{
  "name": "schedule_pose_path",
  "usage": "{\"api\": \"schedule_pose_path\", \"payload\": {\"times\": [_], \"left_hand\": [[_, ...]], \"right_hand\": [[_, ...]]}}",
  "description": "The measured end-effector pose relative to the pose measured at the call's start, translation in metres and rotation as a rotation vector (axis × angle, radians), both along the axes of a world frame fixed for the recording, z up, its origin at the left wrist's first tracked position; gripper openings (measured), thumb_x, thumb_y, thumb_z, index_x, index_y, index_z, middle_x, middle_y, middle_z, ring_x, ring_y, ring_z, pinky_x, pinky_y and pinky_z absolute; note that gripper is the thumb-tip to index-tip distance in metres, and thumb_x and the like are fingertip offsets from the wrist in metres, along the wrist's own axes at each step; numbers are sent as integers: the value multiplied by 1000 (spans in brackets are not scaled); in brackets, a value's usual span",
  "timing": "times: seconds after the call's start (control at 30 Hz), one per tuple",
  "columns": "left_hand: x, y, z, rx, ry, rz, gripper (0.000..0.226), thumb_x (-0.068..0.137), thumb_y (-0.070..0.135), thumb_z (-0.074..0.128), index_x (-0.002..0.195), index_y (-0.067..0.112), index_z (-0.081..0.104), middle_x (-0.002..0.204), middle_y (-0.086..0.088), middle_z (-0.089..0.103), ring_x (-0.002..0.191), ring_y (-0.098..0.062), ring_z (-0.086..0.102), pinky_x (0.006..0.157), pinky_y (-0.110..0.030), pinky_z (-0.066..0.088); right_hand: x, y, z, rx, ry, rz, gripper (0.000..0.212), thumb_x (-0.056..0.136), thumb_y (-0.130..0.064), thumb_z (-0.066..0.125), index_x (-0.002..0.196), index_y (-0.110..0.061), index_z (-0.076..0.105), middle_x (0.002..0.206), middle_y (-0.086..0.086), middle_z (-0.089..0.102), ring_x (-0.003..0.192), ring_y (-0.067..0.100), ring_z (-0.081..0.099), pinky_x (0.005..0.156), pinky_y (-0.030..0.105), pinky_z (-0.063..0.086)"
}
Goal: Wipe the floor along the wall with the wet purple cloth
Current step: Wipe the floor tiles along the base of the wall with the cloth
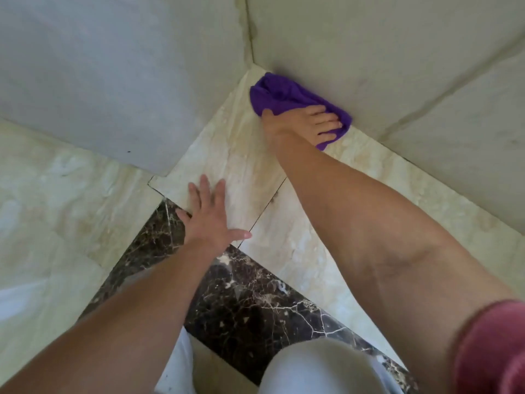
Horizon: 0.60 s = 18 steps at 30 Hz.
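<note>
The purple cloth (279,93) lies bunched on the beige marble floor (241,155), pushed into the corner where two walls meet. My right hand (305,123) presses flat on top of the cloth, fingers spread toward the right-hand wall (383,52). My left hand (208,214) rests flat on the floor with fingers apart, nearer to me, at the edge of a dark marble strip, holding nothing.
A grey wall panel (99,81) stands on the left of the corner. A dark brown veined marble strip (255,302) crosses the floor in front of my knee (321,368). Tile joints run diagonally between the two hands.
</note>
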State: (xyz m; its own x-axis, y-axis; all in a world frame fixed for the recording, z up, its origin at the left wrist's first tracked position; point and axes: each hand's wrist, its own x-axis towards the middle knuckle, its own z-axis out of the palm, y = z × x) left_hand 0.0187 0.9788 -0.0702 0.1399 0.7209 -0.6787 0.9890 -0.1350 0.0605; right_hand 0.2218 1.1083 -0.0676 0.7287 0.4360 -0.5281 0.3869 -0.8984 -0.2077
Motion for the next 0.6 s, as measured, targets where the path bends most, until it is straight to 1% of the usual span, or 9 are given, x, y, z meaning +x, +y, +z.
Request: {"api": "schedule_pose_path", "payload": {"times": [0.1,0.17,0.23,0.27,0.3,0.37,0.43,0.5,0.6], "left_hand": [[1,1,3,-41,-32,31,141,68,68,76,155,29,-27,160,-10,-40,150,-38,-31,116,-77,5],[-1,5,14,-104,-61,29,142,68,59,81,155,29,-28,158,-9,-45,148,-37,-34,115,-77,5],[-5,13,27,-174,-86,25,143,68,48,86,155,32,-26,155,-5,-48,147,-33,-37,116,-77,8],[-9,17,32,-211,-104,21,143,67,46,88,155,35,-25,155,-2,-48,148,-31,-37,116,-77,9],[-14,21,37,-231,-117,14,142,66,47,88,155,37,-23,156,0,-47,148,-28,-36,116,-77,8],[-24,18,38,-194,-116,-25,138,67,54,84,156,37,-20,158,0,-44,149,-27,-35,117,-75,3],[-30,12,31,-120,-103,-94,134,71,64,76,156,34,-22,157,-3,-46,148,-29,-37,119,-73,-2],[-36,6,16,-60,-101,-145,132,72,74,66,154,33,-28,155,-3,-49,147,-29,-40,120,-71,-5],[-46,5,-1,25,-104,-196,129,68,87,53,151,36,-33,155,0,-50,146,-26,-42,119,-67,-14]], "right_hand": [[2,15,17,-102,129,73,141,62,-84,62,159,-3,1,165,27,3,154,44,3,124,56,8],[21,14,39,-132,264,105,134,55,-87,64,158,-12,23,160,18,29,147,37,32,119,48,27],[46,2,68,-71,294,216,94,72,-71,68,144,-13,47,134,6,56,127,30,56,102,34,43],[58,-7,79,-42,229,310,75,82,-58,66,140,-13,50,131,8,59,123,32,59,95,33,46],[66,-18,87,-25,120,453,65,87,-49,62,140,-14,49,133,9,59,123,33,59,94,36,47],[67,-35,99,50,-47,804,64,92,-42,57,149,-18,40,150,9,48,137,32,47,105,39,44],[59,-40,82,163,-80,1117,68,96,-42,53,156,-19,31,164,9,29,152,28,26,121,41,28],[49,-28,38,161,-117,1374,70,99,-46,47,159,-19,24,169,9,16,157,28,10,127,45,12],[50,-3,-17,214,-232,1481,72,99,-57,35,160,-21,21,170,10,13,157,29,9,127,48,11]]}}
